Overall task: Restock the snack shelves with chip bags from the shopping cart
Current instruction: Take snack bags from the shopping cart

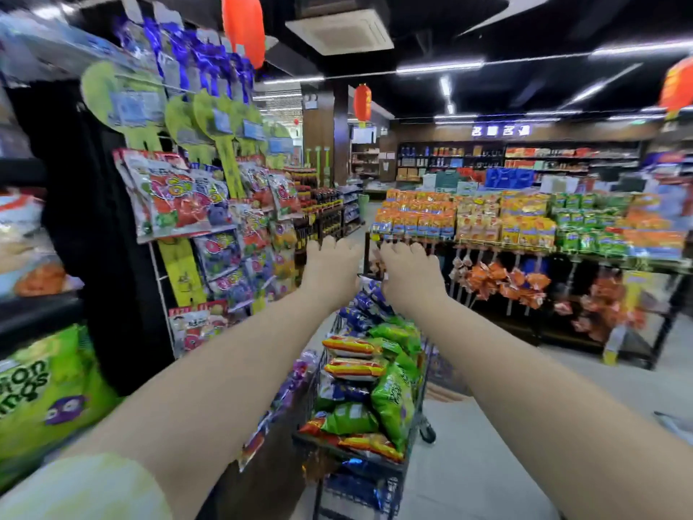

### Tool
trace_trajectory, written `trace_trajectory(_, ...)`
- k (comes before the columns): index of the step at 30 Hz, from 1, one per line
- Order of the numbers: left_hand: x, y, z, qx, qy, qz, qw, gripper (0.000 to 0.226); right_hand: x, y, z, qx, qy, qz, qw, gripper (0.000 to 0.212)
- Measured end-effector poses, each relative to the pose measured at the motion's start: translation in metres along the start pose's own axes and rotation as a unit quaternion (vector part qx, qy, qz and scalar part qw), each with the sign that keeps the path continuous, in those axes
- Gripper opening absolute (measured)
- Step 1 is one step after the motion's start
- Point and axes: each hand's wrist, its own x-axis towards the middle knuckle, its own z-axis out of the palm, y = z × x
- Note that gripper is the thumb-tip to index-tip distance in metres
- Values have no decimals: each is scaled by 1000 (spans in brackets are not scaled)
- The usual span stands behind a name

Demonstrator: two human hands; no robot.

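A dark wire shopping cart stands in front of me, piled with chip bags: green ones, orange-red ones and blue ones at the far end. Both my arms are stretched out over it. My left hand and my right hand hover side by side above the cart's far end, backs toward me, fingers apart and bent forward. I see nothing in either hand; the palms are hidden. A snack shelf at my left holds a large green bag.
A wire rack of hanging candy bags stands close on the left of the cart. Across the aisle to the right is a low display of orange, yellow and green snack bags with packets hanging below. Pale floor lies right of the cart.
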Motion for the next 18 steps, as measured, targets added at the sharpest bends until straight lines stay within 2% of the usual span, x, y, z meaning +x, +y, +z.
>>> trace_trajectory(4, 30, 84, 58, -35, -15, 14, 999, 36, -11, 80, 56, -10, -28, 12, 1000, 33)
trace_trajectory(8, 48, 135, 115, -68, -63, -4, 996, 43, -14, 134, 122, -2, -54, 15, 998, 31)
trace_trajectory(13, 52, 149, 190, -104, -139, -46, 984, 37, -3, 156, 208, 51, -100, -10, 994, 34)
trace_trajectory(18, 58, 137, 258, -120, -167, -79, 975, 36, 34, 151, 276, 86, -144, -27, 985, 39)
